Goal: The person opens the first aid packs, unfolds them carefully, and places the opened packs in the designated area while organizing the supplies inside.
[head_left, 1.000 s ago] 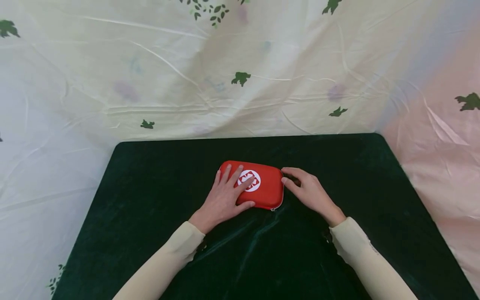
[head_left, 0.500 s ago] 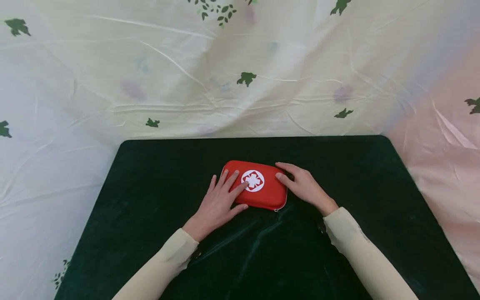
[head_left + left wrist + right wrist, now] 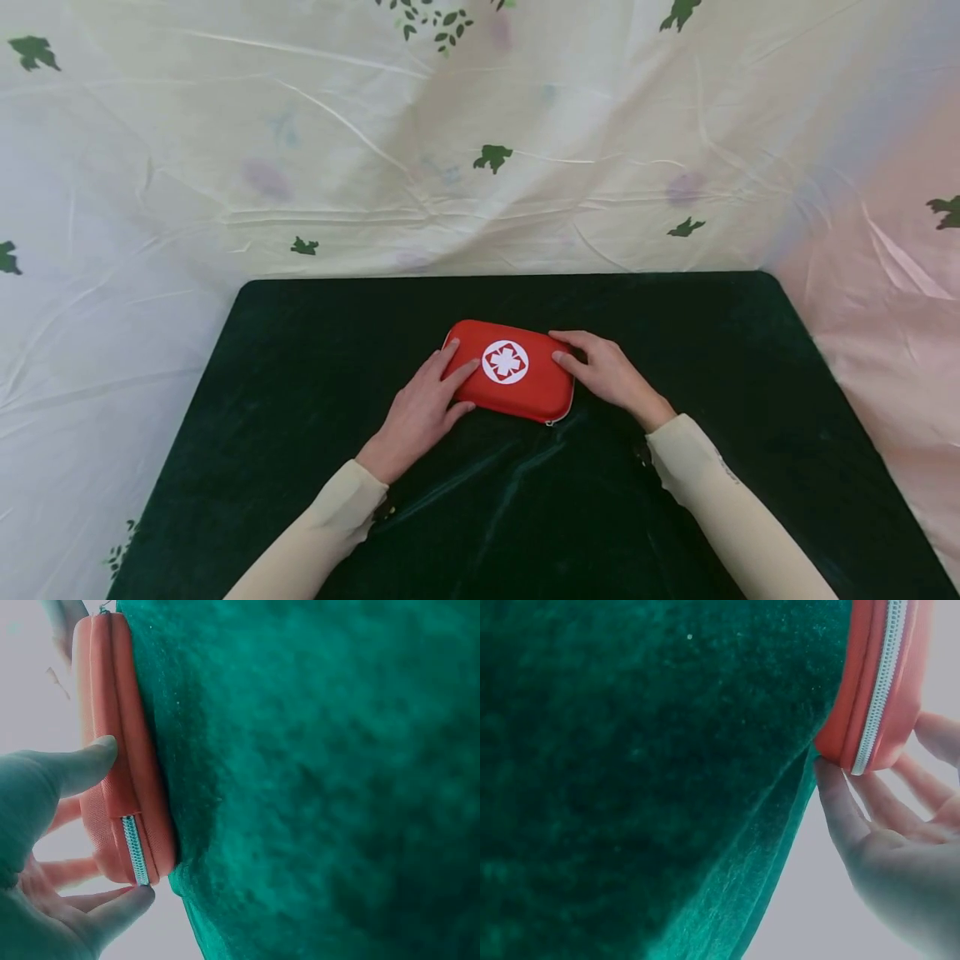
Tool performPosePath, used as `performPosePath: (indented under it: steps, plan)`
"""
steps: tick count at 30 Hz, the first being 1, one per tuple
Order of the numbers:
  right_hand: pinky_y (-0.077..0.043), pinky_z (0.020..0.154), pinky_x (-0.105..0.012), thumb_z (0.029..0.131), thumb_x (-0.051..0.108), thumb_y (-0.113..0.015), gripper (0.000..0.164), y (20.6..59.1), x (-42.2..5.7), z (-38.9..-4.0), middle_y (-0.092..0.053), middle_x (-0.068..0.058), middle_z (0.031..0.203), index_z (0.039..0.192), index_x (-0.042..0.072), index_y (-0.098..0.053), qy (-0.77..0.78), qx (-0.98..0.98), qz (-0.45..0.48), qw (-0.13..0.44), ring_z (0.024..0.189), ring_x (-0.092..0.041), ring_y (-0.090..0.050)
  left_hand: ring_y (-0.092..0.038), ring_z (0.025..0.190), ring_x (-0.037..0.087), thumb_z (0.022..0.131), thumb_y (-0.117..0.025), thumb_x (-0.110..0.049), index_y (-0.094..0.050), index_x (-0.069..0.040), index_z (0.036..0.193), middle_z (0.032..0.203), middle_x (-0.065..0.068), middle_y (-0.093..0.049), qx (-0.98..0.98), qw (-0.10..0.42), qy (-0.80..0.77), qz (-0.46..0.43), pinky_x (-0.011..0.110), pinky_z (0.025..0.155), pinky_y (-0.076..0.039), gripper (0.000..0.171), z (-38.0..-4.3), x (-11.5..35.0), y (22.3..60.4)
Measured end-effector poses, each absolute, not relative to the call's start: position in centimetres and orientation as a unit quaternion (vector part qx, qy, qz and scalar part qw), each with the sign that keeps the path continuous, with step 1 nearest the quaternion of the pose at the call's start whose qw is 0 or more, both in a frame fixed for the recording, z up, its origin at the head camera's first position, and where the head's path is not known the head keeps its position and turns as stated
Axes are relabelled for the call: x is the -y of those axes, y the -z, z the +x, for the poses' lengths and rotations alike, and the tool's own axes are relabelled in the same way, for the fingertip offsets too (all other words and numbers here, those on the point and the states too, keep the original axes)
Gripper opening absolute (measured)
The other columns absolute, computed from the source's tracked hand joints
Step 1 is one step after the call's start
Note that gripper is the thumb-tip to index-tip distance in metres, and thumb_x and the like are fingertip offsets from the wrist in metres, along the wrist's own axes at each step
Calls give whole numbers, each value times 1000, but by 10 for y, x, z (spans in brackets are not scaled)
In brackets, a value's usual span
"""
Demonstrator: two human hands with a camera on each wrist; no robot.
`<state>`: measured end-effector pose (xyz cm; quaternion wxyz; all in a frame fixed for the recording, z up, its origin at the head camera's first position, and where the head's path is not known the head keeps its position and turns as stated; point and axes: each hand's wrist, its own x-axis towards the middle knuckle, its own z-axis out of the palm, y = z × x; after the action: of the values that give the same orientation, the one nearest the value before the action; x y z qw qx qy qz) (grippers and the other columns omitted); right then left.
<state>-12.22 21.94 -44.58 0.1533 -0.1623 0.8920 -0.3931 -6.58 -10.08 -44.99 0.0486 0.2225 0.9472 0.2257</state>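
Observation:
A red zipped first-aid case with a white round cross emblem lies flat on the dark green cloth. My left hand holds its left end: in the left wrist view the thumb lies against the zipped front side and the fingers reach round the end. At the right end is my right hand, thumb on the top and fingers bent round the far corner and side. The right wrist view shows those fingertips at the case's lower edge, beside the silver zip. A zip pull hangs at the front right corner.
The green-covered table has rounded far corners. Behind it hangs a pale curtain with leaf prints, and similar fabric closes off both sides. Creases run across the cloth in front of the case.
My left hand has slid off the top toward the left end of the case. My right hand has come from the right edge to over the right end. The case has barely turned.

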Motion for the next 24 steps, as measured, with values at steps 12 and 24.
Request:
performPosePath:
  steps: [12, 24]
  plan:
    - [-43, 110, -60, 104, 23, -63, 50, 444, -217, -120, -53, -17, 151, 151, 8, -52, 410, -888, -148, 147, 133, -35, -53, -46, 141, 33, 90, -83, -28, -55, -18, 151, 164, 12, -36, -940, 7, -257, 225, 54, 108, -48, 67, -60, 104, 452]
    - [-45, 109, -57, 105, 20, -60, 48, 444, -214, -131, -54, -18, 150, 150, 5, -52, 412, -889, -135, 144, 127, -34, -55, -54, 135, 32, 89, -85, -23, -63, -14, 144, 157, 13, -46, -932, -14, -275, 236, 51, 105, -51, 60, -50, 104, 453]
